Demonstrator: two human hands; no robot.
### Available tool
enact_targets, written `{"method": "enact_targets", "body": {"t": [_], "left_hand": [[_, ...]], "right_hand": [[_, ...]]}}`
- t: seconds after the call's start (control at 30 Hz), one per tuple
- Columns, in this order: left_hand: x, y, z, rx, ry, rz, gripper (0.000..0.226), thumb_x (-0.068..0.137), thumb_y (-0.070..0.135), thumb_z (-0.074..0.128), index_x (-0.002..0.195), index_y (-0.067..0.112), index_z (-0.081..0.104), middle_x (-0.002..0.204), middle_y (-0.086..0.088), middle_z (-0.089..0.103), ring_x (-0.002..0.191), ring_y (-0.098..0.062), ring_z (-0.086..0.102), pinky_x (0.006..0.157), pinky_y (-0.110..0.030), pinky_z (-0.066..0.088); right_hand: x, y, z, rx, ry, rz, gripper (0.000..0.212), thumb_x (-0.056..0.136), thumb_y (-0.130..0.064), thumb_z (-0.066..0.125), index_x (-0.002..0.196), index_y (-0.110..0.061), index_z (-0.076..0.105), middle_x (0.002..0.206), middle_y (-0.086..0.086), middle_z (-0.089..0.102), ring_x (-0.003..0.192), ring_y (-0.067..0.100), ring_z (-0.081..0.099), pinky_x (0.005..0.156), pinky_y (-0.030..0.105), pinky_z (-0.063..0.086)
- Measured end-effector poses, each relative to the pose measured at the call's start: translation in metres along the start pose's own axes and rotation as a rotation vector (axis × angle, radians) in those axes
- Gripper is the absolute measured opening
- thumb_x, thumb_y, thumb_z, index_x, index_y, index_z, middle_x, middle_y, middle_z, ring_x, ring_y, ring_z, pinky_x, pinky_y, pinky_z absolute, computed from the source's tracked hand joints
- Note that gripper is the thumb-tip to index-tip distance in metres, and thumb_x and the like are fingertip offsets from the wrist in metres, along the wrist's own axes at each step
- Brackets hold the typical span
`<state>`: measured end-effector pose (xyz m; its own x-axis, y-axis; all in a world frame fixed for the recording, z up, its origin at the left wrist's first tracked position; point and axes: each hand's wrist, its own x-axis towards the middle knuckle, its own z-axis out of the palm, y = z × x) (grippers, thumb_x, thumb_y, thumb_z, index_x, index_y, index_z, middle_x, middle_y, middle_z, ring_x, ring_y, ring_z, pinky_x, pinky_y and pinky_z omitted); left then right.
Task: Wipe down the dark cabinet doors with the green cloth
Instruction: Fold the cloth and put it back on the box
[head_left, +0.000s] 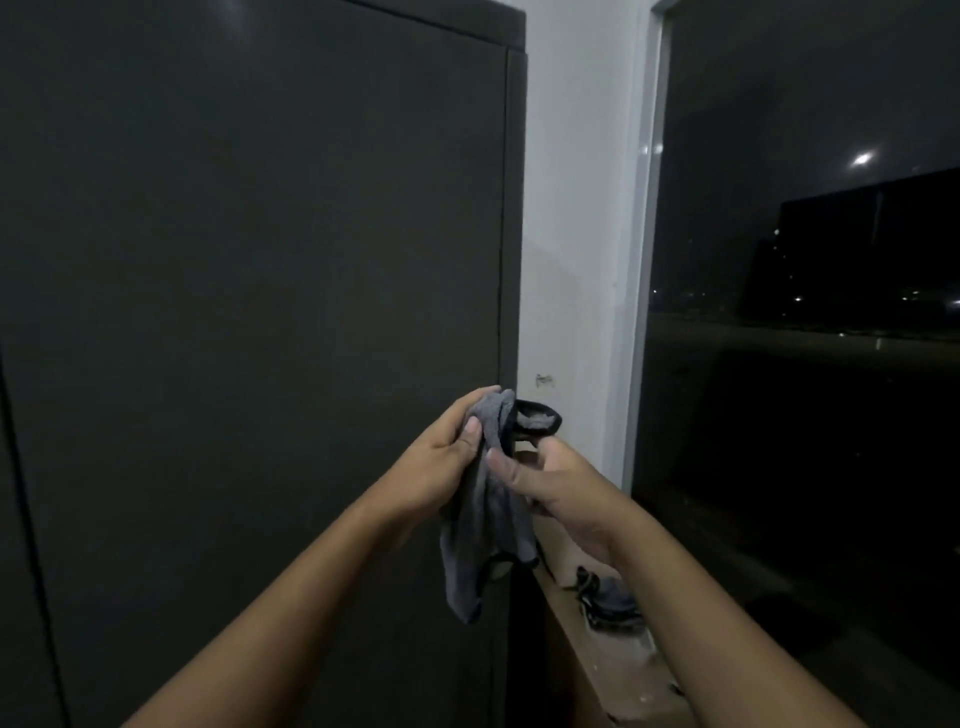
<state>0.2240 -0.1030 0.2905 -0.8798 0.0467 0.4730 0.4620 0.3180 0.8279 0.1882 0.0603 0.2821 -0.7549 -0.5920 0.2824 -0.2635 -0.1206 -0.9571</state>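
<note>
Holding the cloth (483, 525), grey-looking in this dim light, bunched and hanging in the air just in front of the right edge of the dark cabinet door (260, 312), with the left hand (441, 457) curled over its top and the right hand (550, 483) pinching a fold just beside. Seemingly gathering the cloth rather than wiping, with no contact on the door. Next, probably: wadding it into one hand and pressing it flat against the panel, left of the white wall (571, 208).

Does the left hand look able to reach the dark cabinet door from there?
Probably yes: the left hand, holding the cloth with the right hand, is up near the right edge of the cabinet door, and nothing shows between them.
</note>
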Motion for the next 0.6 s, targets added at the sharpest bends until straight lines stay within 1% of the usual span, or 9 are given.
{"method": "enact_targets", "body": {"t": [0.1, 0.13, 0.2, 0.3, 0.37, 0.4, 0.47, 0.53, 0.6], "left_hand": [[0.004, -0.009, 0.009, 0.122, 0.066, -0.021, 0.034, 0.106, 0.025, 0.04, 0.137, 0.034, 0.053, 0.128, 0.013, 0.062, 0.119, 0.0, 0.056, 0.107, -0.034, 0.046], [0.005, -0.01, 0.011, 0.167, 0.069, -0.021, 0.034, 0.106, 0.026, 0.041, 0.136, 0.034, 0.054, 0.126, 0.013, 0.063, 0.118, -0.001, 0.057, 0.105, -0.033, 0.047], [0.008, -0.012, 0.015, 0.187, 0.068, -0.012, 0.031, 0.104, 0.024, 0.046, 0.131, 0.032, 0.059, 0.122, 0.012, 0.066, 0.114, -0.004, 0.06, 0.1, -0.032, 0.05], [0.01, -0.014, 0.019, 0.01, 0.091, -0.066, 0.025, 0.098, 0.015, 0.058, 0.12, 0.026, 0.066, 0.108, 0.004, 0.072, 0.095, -0.007, 0.069, 0.079, -0.024, 0.058], [0.01, -0.015, 0.019, -0.165, 0.043, -0.188, 0.025, 0.093, 0.016, 0.066, 0.116, 0.024, 0.068, 0.099, 0.0, 0.073, 0.079, -0.016, 0.07, 0.064, -0.025, 0.057], [0.011, -0.018, 0.018, -0.298, 0.016, -0.259, 0.028, 0.09, 0.017, 0.068, 0.117, 0.023, 0.068, 0.092, -0.004, 0.071, 0.07, -0.021, 0.065, 0.059, -0.028, 0.052], [0.012, -0.026, 0.017, -0.549, 0.027, -0.377, 0.039, 0.084, 0.01, 0.069, 0.122, 0.017, 0.064, 0.073, -0.006, 0.056, 0.057, -0.017, 0.045, 0.055, -0.028, 0.039], [0.013, -0.035, 0.017, -0.66, 0.075, -0.449, 0.051, 0.078, -0.002, 0.07, 0.125, 0.015, 0.058, 0.068, -0.001, 0.049, 0.053, -0.012, 0.033, 0.055, -0.028, 0.033], [0.011, -0.039, 0.015, -0.689, 0.072, -0.46, 0.061, 0.073, -0.005, 0.075, 0.127, 0.015, 0.054, 0.063, 0.002, 0.051, 0.05, -0.01, 0.032, 0.056, -0.027, 0.035]], "right_hand": [[-0.005, 0.013, -0.014, -0.129, 0.026, 0.027, 0.043, 0.09, -0.008, 0.071, 0.126, -0.024, 0.055, 0.111, -0.004, 0.074, 0.103, 0.01, 0.07, 0.078, 0.02, 0.056], [-0.004, 0.018, -0.017, -0.177, 0.063, 0.035, 0.043, 0.09, -0.006, 0.071, 0.127, -0.021, 0.056, 0.113, 0.0, 0.074, 0.102, 0.013, 0.071, 0.076, 0.02, 0.056], [-0.001, 0.025, -0.023, -0.26, 0.144, 0.045, 0.031, 0.093, -0.006, 0.066, 0.123, -0.016, 0.062, 0.108, 0.004, 0.075, 0.099, 0.017, 0.072, 0.074, 0.024, 0.056], [-0.003, 0.032, -0.033, -0.303, 0.275, 0.07, 0.017, 0.097, -0.006, 0.058, 0.108, -0.007, 0.071, 0.1, 0.012, 0.076, 0.095, 0.024, 0.072, 0.081, 0.036, 0.061], [-0.004, 0.035, -0.037, -0.388, 0.368, 0.089, 0.017, 0.098, -0.012, 0.058, 0.098, -0.01, 0.075, 0.093, 0.012, 0.076, 0.091, 0.025, 0.073, 0.085, 0.046, 0.06], [-0.004, 0.037, -0.039, -0.411, 0.418, 0.107, 0.018, 0.098, -0.015, 0.057, 0.095, -0.012, 0.075, 0.09, 0.013, 0.075, 0.09, 0.027, 0.073, 0.084, 0.05, 0.059], [-0.003, 0.038, -0.04, -0.387, 0.525, 0.126, 0.02, 0.099, -0.018, 0.055, 0.092, -0.011, 0.074, 0.09, 0.019, 0.073, 0.091, 0.036, 0.071, 0.081, 0.054, 0.057], [-0.002, 0.038, -0.039, -0.36, 0.584, 0.121, 0.022, 0.1, -0.02, 0.053, 0.094, -0.01, 0.072, 0.092, 0.021, 0.072, 0.088, 0.037, 0.071, 0.076, 0.052, 0.059], [-0.004, 0.037, -0.037, -0.336, 0.608, 0.1, 0.023, 0.102, -0.021, 0.051, 0.096, -0.012, 0.071, 0.084, 0.015, 0.072, 0.071, 0.026, 0.069, 0.06, 0.039, 0.056]]}}
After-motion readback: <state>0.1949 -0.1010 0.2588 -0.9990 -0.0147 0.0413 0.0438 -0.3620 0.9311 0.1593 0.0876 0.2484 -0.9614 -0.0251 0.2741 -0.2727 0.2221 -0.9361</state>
